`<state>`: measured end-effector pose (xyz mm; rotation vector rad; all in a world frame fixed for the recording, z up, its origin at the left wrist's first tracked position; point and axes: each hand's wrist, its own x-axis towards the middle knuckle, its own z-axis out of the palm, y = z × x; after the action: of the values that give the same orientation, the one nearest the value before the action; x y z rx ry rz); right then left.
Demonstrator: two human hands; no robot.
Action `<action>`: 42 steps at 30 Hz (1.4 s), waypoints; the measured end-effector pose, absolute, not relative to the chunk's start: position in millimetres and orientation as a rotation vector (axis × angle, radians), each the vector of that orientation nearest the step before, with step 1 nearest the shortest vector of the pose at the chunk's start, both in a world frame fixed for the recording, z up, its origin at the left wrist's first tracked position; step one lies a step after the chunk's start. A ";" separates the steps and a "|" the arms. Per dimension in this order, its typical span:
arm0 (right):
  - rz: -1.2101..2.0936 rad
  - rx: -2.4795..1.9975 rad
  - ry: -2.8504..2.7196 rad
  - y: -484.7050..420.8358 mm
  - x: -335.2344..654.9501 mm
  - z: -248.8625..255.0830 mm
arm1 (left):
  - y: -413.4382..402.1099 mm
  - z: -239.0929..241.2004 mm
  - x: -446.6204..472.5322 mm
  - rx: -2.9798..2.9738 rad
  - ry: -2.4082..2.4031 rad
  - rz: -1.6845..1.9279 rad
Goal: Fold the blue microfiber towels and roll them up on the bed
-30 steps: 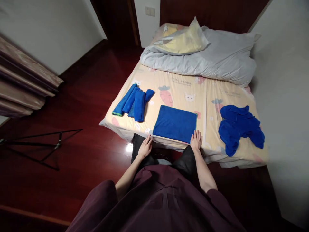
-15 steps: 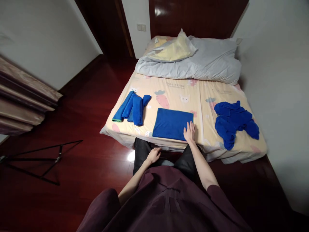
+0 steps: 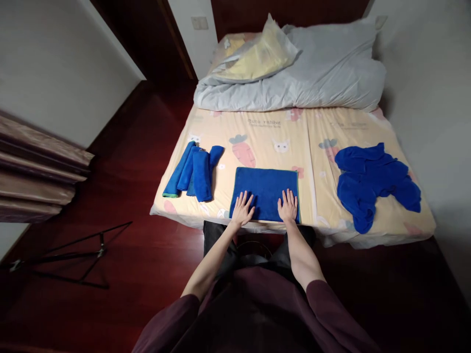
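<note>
A blue towel (image 3: 265, 189) with a green edge lies spread flat near the front edge of the bed. My left hand (image 3: 242, 210) rests on its front left part, fingers spread. On its front right part lies my right hand (image 3: 288, 206), also flat with the fingers apart. To the left is a group of rolled blue towels (image 3: 201, 174), some lying over others. Over on the right, several loose blue towels (image 3: 368, 181) sit in a crumpled heap.
The bed (image 3: 268, 139) has a patterned yellow sheet. A grey quilt (image 3: 331, 68) and a pale yellow pillow (image 3: 257, 59) lie at its head. Black tripod legs (image 3: 73, 255) stand on the red floor at left, near a curtain (image 3: 37, 171).
My left hand has moved forward from my lap onto the towel's left part. My right hand has shifted slightly and stays on the right part. The view has tilted down and come closer.
</note>
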<state>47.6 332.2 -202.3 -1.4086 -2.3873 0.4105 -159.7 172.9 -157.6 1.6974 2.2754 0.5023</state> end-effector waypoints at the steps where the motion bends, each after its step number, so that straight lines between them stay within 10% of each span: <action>1: 0.430 -1.411 -2.389 331.8 46.7 -202.0 | 189.9 -159.5 -165.4 1.678 2.289 0.485; 14: 0.439 -1.475 -2.469 330.6 43.6 -193.1 | 290.8 -173.5 -220.0 1.398 2.496 0.486; 42: 0.420 -1.480 -2.569 331.6 44.1 -183.6 | 212.5 -196.1 -195.5 1.585 2.372 0.696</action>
<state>44.1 331.6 -183.6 -1.4805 -2.5690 0.4197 -195.5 212.5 -196.1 1.5849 2.3722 0.6957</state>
